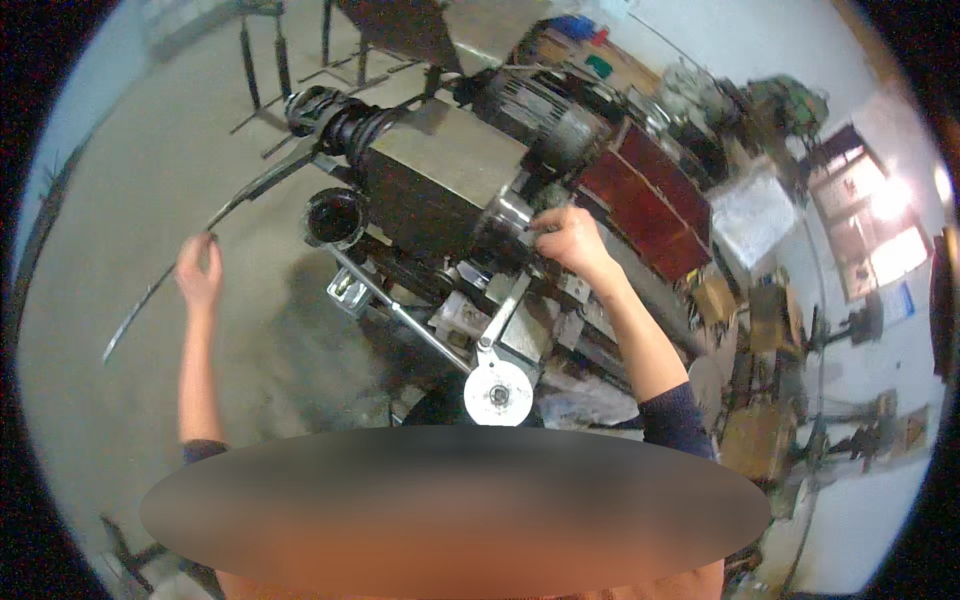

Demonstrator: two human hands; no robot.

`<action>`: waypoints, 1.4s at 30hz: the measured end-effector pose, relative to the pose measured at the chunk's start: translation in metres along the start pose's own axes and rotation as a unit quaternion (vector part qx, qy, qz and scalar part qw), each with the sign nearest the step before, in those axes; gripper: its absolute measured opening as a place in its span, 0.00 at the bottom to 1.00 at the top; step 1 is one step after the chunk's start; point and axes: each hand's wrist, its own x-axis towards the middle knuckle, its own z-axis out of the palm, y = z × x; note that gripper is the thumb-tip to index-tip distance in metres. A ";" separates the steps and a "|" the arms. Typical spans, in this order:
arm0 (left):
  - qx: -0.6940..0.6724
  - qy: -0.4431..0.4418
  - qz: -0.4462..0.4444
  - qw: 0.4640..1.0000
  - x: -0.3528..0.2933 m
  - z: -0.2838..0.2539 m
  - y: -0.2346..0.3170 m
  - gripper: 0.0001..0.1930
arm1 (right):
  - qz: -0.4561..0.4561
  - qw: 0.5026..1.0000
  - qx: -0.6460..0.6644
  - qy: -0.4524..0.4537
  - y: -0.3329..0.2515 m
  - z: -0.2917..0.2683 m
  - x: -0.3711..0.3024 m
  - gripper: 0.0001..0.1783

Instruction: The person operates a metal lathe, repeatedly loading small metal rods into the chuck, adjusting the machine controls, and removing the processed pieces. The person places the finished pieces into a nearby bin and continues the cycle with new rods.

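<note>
My left hand [199, 270] is out on the left, thumb and fingers closed around a long thin metal rod [150, 292]. The rod slants up toward the dark stepped end [340, 122] of a lathe-like machine. My right hand [570, 240] has its fingers curled together at the end of a shiny metal cylinder [508, 214], which looks like a chuck. Whatever lies in those fingertips is hidden. Between my hands stands the machine's grey box-shaped housing [450, 150].
A long metal lever [400, 315] and a round white disc [498, 392] lie close in front of me. A dark round cup [335, 218] sits left of the housing. Behind are a ribbed motor [545, 115] and a dark red cabinet [645, 200]. Other machines line the right wall.
</note>
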 end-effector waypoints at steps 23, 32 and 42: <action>-0.166 -0.403 -0.280 0.855 -0.085 0.102 0.101 0.18 | 0.527 0.798 -0.290 0.018 0.297 -0.062 -0.595 0.28; -0.354 -0.173 -0.529 0.751 -0.056 0.141 0.203 0.14 | 0.683 0.686 -0.248 0.015 0.323 -0.054 -0.634 0.17; -0.336 -0.079 -0.537 0.769 -0.076 0.180 0.192 0.08 | 0.711 0.655 -0.241 0.088 0.232 -0.012 -0.605 0.18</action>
